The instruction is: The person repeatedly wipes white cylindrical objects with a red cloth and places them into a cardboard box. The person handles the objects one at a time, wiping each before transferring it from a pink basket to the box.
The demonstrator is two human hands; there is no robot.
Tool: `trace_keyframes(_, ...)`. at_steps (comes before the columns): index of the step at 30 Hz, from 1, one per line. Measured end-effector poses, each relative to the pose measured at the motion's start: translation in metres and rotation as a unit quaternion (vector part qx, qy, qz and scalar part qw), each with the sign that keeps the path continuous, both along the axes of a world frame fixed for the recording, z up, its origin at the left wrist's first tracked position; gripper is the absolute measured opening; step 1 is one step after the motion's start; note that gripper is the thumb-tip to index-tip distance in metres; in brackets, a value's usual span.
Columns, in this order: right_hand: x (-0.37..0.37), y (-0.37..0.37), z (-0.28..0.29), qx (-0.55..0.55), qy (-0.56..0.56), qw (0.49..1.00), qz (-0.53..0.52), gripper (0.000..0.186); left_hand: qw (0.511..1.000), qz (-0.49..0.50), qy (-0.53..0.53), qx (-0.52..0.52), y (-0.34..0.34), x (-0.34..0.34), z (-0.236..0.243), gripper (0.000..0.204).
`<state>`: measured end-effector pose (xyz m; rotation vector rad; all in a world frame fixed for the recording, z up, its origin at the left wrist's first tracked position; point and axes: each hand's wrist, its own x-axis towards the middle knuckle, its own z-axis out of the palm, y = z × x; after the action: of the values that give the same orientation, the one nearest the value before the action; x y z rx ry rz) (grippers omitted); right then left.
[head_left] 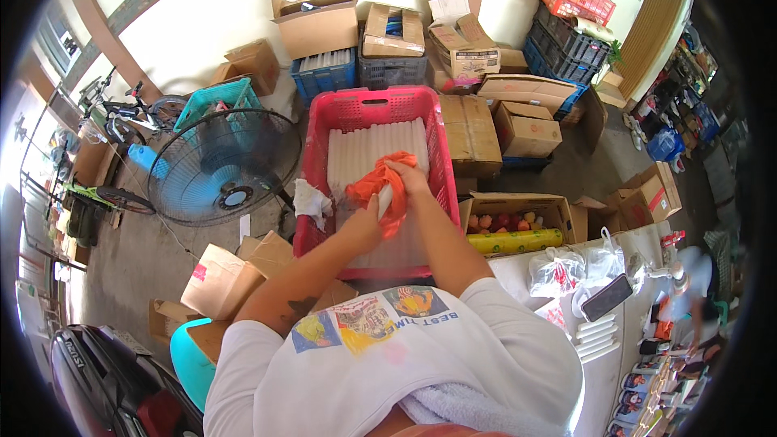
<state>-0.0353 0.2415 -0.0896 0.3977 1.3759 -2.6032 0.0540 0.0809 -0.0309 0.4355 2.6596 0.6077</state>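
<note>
Both my hands are over a pink-red plastic crate [312, 137] filled with long white candles [348, 146] lying side by side in rows. My left hand [364, 225] is closed around the lower end of a white candle [386, 199]. An orange cloth [374, 182] is wrapped about that candle, hiding part of it. My right hand [413, 180] grips the cloth from the upper right, fingers bent over it. A crumpled white cloth [311, 201] hangs over the crate's left rim.
A large fan [231, 170] stands to the left. Cardboard boxes [469, 133] and stacked crates [566, 48] line the back and right. On the right-hand table [518, 275] are plastic bags [558, 269], a phone on a stand [607, 298] and several white candles [597, 338].
</note>
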Motion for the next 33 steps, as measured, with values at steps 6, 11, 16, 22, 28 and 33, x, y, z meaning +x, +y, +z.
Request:
trace_keyframes(6, -0.002, 0.009, 0.013, 0.13, 0.045, 0.99, -0.021, 0.04, 0.987, -0.129, -0.091, -0.042, -0.052, -0.037, 0.093, 0.064)
trace_keyframes(11, -0.015, 0.014, 0.008, 0.059, -0.048, 0.978, -0.196, 0.033, 0.903, 0.078, 0.422, 0.0, -0.056, -0.061, 0.106, 0.083)
trace_keyframes(16, -0.001, -0.02, -0.007, -0.159, -0.037, 0.97, -0.179, 0.033, 0.893, 0.067, 0.192, 0.4, -0.009, -0.046, 0.035, 0.085)
trace_keyframes(22, 0.045, -0.028, 0.003, 0.593, 0.067, 0.802, -0.004, 0.03, 0.775, 0.137, -0.108, 0.607, -0.02, -0.066, 0.022, 0.044)
trace_keyframes(28, 0.071, -0.033, 0.024, -0.109, 0.055, 0.988, 0.09, 0.051, 0.91, 0.105, 0.068, 0.396, -0.036, -0.05, 0.015, 0.037)
trace_keyframes(33, 0.041, -0.06, 0.037, 0.418, 0.336, 0.817, -0.211, 0.048, 0.943, 0.093, -0.111, 0.299, -0.009, -0.011, 0.013, 0.04)
